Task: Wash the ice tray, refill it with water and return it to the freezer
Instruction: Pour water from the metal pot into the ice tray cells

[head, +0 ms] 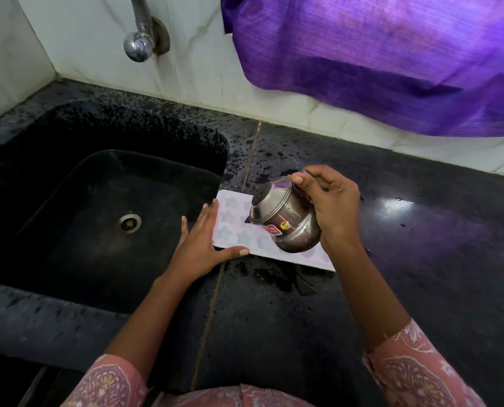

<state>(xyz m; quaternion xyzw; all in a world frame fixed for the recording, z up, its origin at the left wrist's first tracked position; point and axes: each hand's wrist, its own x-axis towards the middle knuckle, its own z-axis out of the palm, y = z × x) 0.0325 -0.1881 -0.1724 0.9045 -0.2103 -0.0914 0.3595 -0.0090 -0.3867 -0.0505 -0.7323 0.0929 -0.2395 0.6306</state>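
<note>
Steel pot (286, 221), gripped in the curled fingers of the right hand (330, 207), is tilted over the white ice tray (233, 221), which lies flat on the black worktop (391, 259) just beside the sink (54, 177). The left hand (200, 239) rests with straight fingers against the tray's sink-side end, thumb along its near edge. Too steep a tilt would likely overflow the shallow star moulds and feed the puddle (277, 277) by the tray.

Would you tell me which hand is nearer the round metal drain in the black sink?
Left: the left hand lies just right of the round metal drain; the right hand holds a steel pot farther right.
</note>
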